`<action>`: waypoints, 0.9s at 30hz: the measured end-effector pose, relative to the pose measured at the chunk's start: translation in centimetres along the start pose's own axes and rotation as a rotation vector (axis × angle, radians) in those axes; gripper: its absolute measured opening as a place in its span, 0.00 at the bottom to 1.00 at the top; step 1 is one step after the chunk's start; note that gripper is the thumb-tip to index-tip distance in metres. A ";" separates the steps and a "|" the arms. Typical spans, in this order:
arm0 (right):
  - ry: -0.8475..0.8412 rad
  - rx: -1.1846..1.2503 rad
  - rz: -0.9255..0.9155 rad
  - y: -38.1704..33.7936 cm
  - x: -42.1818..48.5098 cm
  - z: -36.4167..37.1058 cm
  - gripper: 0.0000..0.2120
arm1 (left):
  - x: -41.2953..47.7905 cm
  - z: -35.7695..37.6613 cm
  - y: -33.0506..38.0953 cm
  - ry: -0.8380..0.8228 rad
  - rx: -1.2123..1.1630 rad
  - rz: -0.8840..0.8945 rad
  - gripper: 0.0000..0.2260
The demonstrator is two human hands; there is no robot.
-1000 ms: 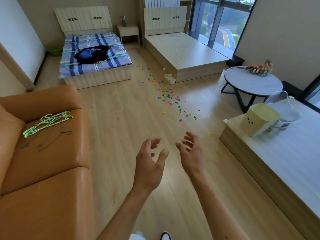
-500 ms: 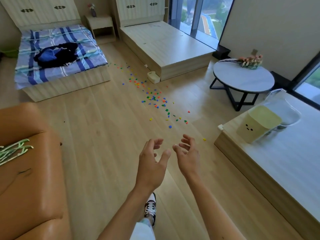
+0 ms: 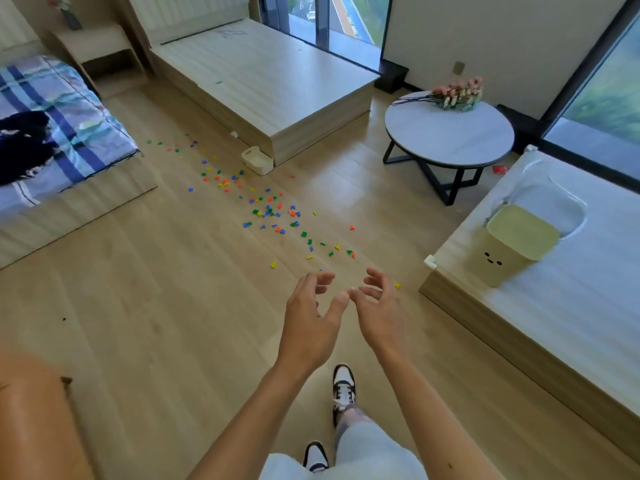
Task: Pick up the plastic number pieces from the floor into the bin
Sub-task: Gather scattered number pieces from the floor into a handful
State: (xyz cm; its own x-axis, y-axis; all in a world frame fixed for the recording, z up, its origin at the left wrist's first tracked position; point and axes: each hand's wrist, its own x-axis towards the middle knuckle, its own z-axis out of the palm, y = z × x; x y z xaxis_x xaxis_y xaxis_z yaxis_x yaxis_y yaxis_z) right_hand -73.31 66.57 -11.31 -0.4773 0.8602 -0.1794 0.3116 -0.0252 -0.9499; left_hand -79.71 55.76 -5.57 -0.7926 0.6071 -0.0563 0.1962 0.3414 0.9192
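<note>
Stepping forward now, the number pieces (image 3: 273,213) closer than a moment ago, strewn across the floor (image 3: 156,289) ahead; left hand (image 3: 311,317) and right hand (image 3: 379,310) loosely spread, holding nothing. The yellow bin (image 3: 512,244) sits on the platform (image 3: 571,323) at right, possibly the target; nothing collected yet

A home bedroom: made bed (image 3: 59,133), bare bed frame (image 3: 263,77), nightstand (image 3: 97,46), wooden floor (image 3: 156,289).

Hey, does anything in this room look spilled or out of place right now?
Yes. Small coloured plastic pieces lie scattered in a long trail across the wooden floor, from near the striped bed almost to the left hand and right hand, which hold nothing.
</note>
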 end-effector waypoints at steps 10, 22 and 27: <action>0.019 0.047 0.088 -0.7 20.6 7.1 0.22 | 21.7 2.7 -1.6 -0.087 0.102 -0.038 0.11; 0.083 0.005 0.228 -0.4 37.9 14.4 0.21 | 42.7 3.8 -4.7 -0.250 0.172 -0.091 0.13; 0.217 -0.043 0.270 1.6 43.0 17.7 0.21 | 50.9 4.7 -8.2 -0.409 0.210 -0.020 0.13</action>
State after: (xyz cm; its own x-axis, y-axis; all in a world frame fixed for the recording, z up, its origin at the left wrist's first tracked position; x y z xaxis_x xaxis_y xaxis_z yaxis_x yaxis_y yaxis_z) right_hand -107.88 94.50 -25.05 -0.1889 0.9137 -0.3598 0.4392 -0.2491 -0.8632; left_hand -119.02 87.22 -17.82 -0.5129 0.8178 -0.2610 0.3296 0.4683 0.8198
